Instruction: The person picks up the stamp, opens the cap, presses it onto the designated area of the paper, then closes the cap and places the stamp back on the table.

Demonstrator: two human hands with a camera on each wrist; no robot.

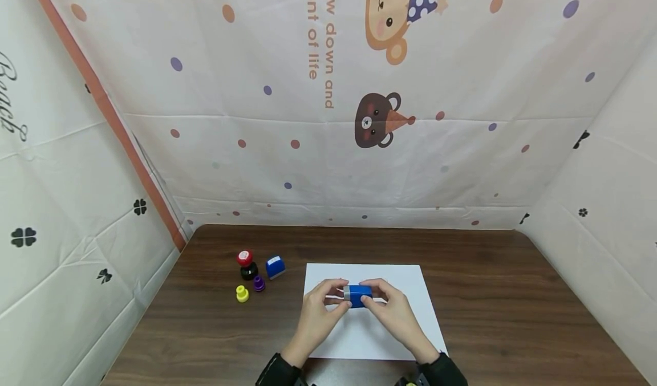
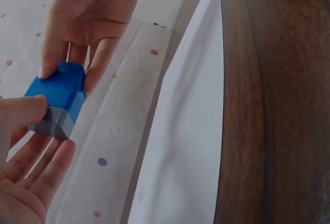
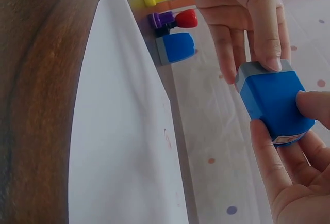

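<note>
A blue stamp with a grey end piece is held level between my two hands, above a white sheet of paper. The left hand pinches the grey end piece, thumb on the near side and fingers on the far side. At the other end, the right hand grips the blue body with thumb and fingers. A small printed label shows on the blue end in the right wrist view. Faint reddish marks appear on the paper there.
Left of the paper, on the brown wooden table, stand a red-and-black stamp, a second blue stamp, a small purple stamp and a yellow one. Printed cloth hangs behind and at both sides.
</note>
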